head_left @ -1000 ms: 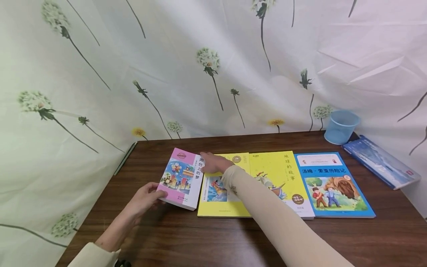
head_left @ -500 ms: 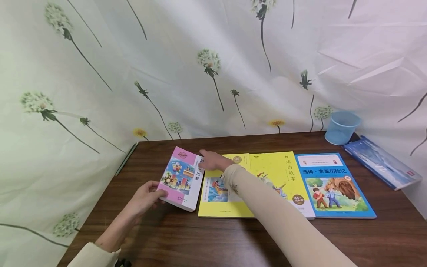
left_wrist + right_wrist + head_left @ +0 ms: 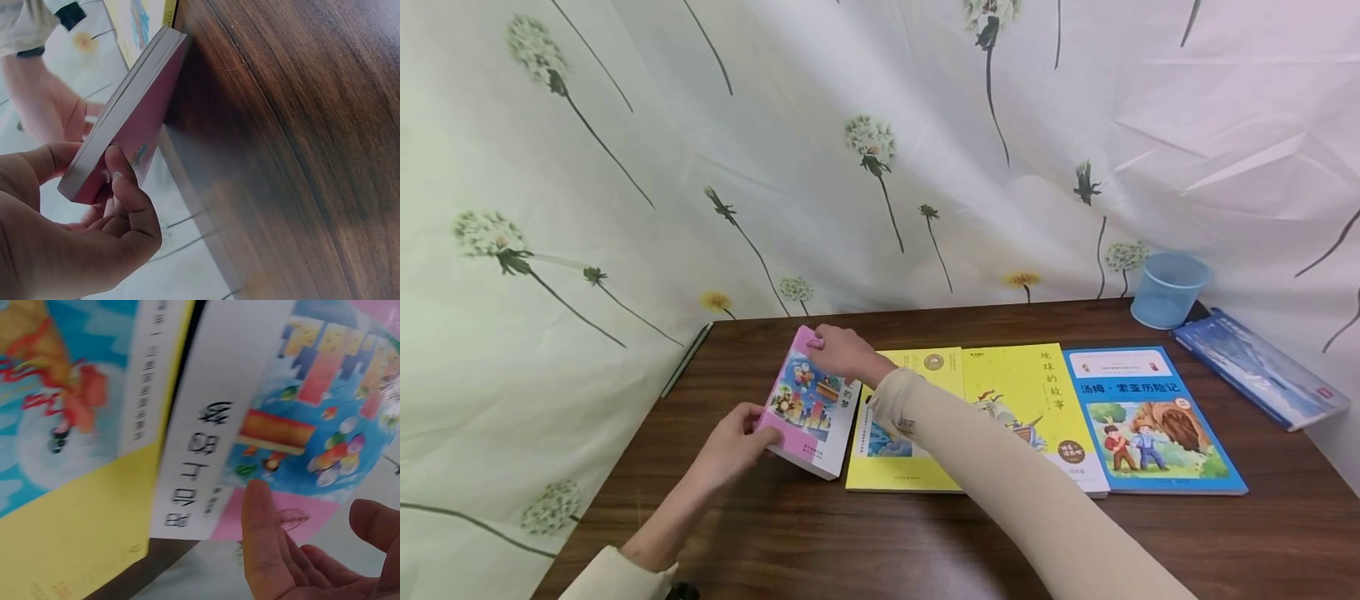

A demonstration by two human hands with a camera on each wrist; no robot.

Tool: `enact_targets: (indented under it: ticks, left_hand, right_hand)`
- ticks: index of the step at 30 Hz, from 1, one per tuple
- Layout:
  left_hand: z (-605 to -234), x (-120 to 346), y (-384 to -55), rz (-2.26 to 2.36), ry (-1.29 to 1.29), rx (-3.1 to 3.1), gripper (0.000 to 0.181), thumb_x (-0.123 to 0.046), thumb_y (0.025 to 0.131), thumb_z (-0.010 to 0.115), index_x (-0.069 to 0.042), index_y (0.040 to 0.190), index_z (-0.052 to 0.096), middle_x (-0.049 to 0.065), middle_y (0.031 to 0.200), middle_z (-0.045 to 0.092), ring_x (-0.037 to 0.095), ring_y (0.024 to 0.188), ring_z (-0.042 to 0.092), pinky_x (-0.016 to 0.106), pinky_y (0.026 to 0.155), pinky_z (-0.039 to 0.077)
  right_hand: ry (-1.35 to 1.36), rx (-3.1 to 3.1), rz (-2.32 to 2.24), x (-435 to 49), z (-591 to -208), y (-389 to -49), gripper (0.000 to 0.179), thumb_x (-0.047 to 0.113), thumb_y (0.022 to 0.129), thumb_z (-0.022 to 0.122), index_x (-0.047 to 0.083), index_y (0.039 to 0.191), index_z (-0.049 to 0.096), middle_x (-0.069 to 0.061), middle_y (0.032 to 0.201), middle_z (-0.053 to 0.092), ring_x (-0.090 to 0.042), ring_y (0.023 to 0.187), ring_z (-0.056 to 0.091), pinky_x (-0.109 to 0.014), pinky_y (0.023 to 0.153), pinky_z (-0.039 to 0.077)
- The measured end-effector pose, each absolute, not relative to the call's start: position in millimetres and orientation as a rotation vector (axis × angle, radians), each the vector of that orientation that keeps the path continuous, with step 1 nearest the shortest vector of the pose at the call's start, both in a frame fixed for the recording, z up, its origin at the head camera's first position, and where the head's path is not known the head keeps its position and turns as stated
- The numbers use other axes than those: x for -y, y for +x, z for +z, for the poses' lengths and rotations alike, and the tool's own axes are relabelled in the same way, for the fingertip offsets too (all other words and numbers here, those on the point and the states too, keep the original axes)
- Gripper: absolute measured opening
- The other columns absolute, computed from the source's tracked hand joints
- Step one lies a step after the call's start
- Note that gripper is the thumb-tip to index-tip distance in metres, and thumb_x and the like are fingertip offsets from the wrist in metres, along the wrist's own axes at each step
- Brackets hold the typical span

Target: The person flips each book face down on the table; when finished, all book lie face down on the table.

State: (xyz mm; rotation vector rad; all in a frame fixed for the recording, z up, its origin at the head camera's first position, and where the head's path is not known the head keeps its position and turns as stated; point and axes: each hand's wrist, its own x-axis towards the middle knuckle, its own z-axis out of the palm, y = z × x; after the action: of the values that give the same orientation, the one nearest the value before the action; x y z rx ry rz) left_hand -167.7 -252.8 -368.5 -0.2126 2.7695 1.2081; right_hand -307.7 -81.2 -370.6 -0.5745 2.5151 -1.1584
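A thick pink-and-white paperback book (image 3: 805, 417) is tilted, its left side raised off the brown table. My left hand (image 3: 730, 446) pinches its lower left corner, thumb on the cover and fingers underneath, as the left wrist view shows along the page block (image 3: 119, 119). At the book's top edge is my right hand (image 3: 846, 354), covering part of the title. In the right wrist view its straight index finger (image 3: 259, 531) lies over the cover, thumb held apart. Just right of this book lies a yellow book (image 3: 906, 477), partly hidden by the right sleeve.
Another yellow book (image 3: 1011, 375) and a blue book (image 3: 1150, 417) continue the row to the right. A light blue bin (image 3: 1168, 292) stands at the back right, beside a blue-and-white book (image 3: 1258, 367). A thin dark green item (image 3: 687, 360) lies along the left edge.
My right hand has moved left along the top of the pink book, from its right corner toward its upper left. The book's left side has tilted up slightly; my left hand keeps its grip.
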Motion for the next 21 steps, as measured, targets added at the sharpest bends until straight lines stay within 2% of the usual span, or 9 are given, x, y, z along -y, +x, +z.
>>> enact_targets:
  ticks: [2, 6, 9, 16, 21]
  left_hand:
    - [-367.5, 250.6, -166.9, 1.193, -0.185, -2.793, 0.040, -0.012, 0.090, 0.063, 0.009, 0.123, 0.052, 0.016, 0.096, 0.065, 0.021, 0.080, 0.063, 0.026, 0.063, 0.050]
    - [-365.1, 245.1, -165.1, 1.187, -0.168, -2.813, 0.037, -0.011, 0.089, 0.062, 0.007, 0.120, 0.052, 0.017, 0.100, 0.066, 0.021, 0.082, 0.064, 0.025, 0.064, 0.052]
    - [-363.8, 241.9, -164.1, 1.151, -0.147, -2.839, 0.038, -0.013, 0.089, 0.063, 0.006, 0.120, 0.052, 0.018, 0.104, 0.065, 0.021, 0.084, 0.062, 0.027, 0.065, 0.051]
    - [-361.5, 230.8, -160.8, 0.976, -0.151, -2.934, 0.038, -0.019, 0.089, 0.062, 0.000, 0.121, 0.053, 0.015, 0.107, 0.067, 0.020, 0.084, 0.059, 0.029, 0.067, 0.047]
    - [-357.8, 219.1, -157.2, 0.914, -0.105, -2.978, 0.039, -0.018, 0.089, 0.063, -0.001, 0.122, 0.052, 0.016, 0.105, 0.069, 0.018, 0.077, 0.059, 0.029, 0.061, 0.046]
  right_hand:
    - [-0.572, -2.506, -1.192, 85.0, -364.8, -302.8, 0.054, 0.031, 0.100, 0.055, 0.014, 0.149, 0.041, -0.009, 0.118, 0.062, -0.024, 0.092, 0.067, -0.041, 0.073, 0.061]
    - [-0.545, -2.476, -1.245, 90.8, -356.9, -296.3, 0.047, 0.032, 0.097, 0.058, 0.012, 0.138, 0.047, -0.009, 0.100, 0.063, -0.031, 0.089, 0.072, -0.044, 0.075, 0.061]
    - [-0.527, -2.500, -1.222, 93.6, -353.7, -293.9, 0.045, 0.035, 0.095, 0.062, 0.011, 0.130, 0.047, -0.007, 0.093, 0.062, -0.029, 0.087, 0.072, -0.041, 0.075, 0.061]
    - [-0.472, -2.563, -1.178, 93.2, -347.2, -291.6, 0.068, 0.040, 0.092, 0.067, 0.008, 0.145, 0.038, -0.008, 0.094, 0.062, -0.027, 0.084, 0.072, -0.035, 0.067, 0.059]
    - [-0.426, -2.619, -1.163, 90.8, -340.1, -291.7, 0.075, 0.043, 0.089, 0.071, 0.009, 0.147, 0.039, -0.010, 0.106, 0.064, -0.025, 0.085, 0.067, -0.033, 0.065, 0.055]
